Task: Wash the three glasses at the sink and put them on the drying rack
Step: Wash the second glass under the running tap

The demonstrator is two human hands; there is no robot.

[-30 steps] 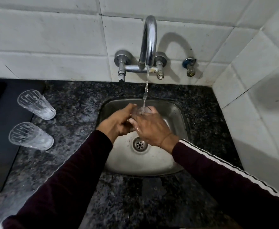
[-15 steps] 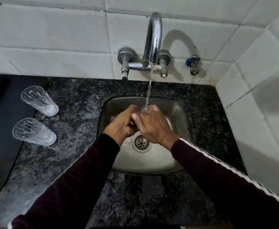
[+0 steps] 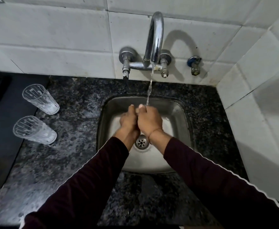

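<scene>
Fingers (image 3: 141, 106) of our right hand (image 3: 149, 120) curl forward and down, and those of our left hand (image 3: 128, 120) do the same; the two hands press together side by side over the sink (image 3: 181, 116). We cannot tell from this view what they hold: the third glass is hidden between them, no part of it plainly visible. Water falls in a thin stream from the tap (image 3: 154, 37) and lands on our right knuckles. Both hands sit above and just behind the drain (image 3: 141, 142).

Two glasses stand on the dark speckled counter (image 3: 79, 103) to the left of the sink, well apart from our hands. Far glass (image 3: 40, 99) and near glass (image 3: 33, 129) sit one behind the other, near each other but not touching, both upright and seemingly empty, right at the edge of a dark mat (image 3: 1, 129).

White tiled wall (image 3: 52, 38) behind and to the right. Small blue-capped valve (image 3: 194, 65) on the wall, right of the tap.
</scene>
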